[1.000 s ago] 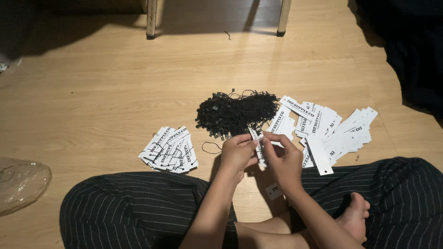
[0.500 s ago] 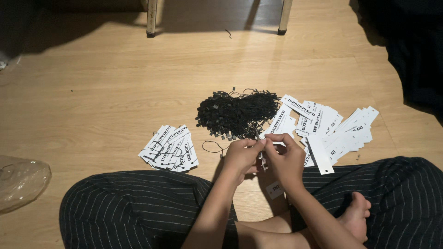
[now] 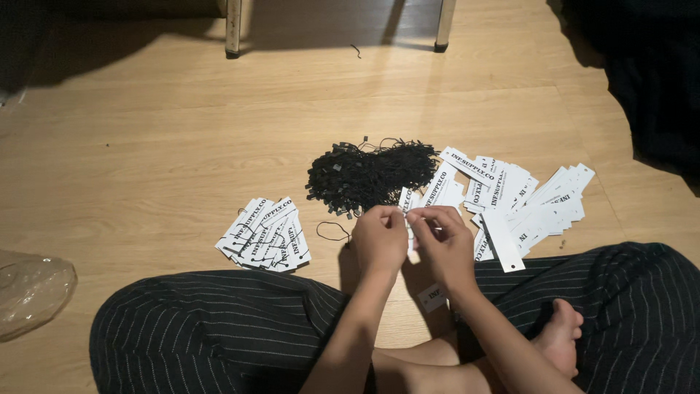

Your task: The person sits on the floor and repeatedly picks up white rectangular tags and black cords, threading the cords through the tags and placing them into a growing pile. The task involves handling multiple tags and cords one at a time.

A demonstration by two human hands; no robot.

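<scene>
I sit cross-legged on a wooden floor. My left hand (image 3: 379, 241) and my right hand (image 3: 446, 244) meet in front of me, both pinching one white paper tag (image 3: 410, 219) at its top end. Just beyond my hands lies a heap of black string loops (image 3: 372, 174). A spread of white printed tags (image 3: 521, 201) lies to the right of the heap. To the left sits a smaller fanned pile of tags with black strings on them (image 3: 266, 235). One loose black loop (image 3: 333, 232) lies near my left hand.
Two furniture legs (image 3: 233, 29) stand at the far edge of the floor. A crumpled clear plastic bag (image 3: 29, 292) lies at the left. Dark fabric (image 3: 642, 80) fills the upper right corner. One tag (image 3: 434, 295) lies under my right wrist.
My hands have drawn closer together around the tag, which now shows less between the fingers. The piles on the floor have not moved.
</scene>
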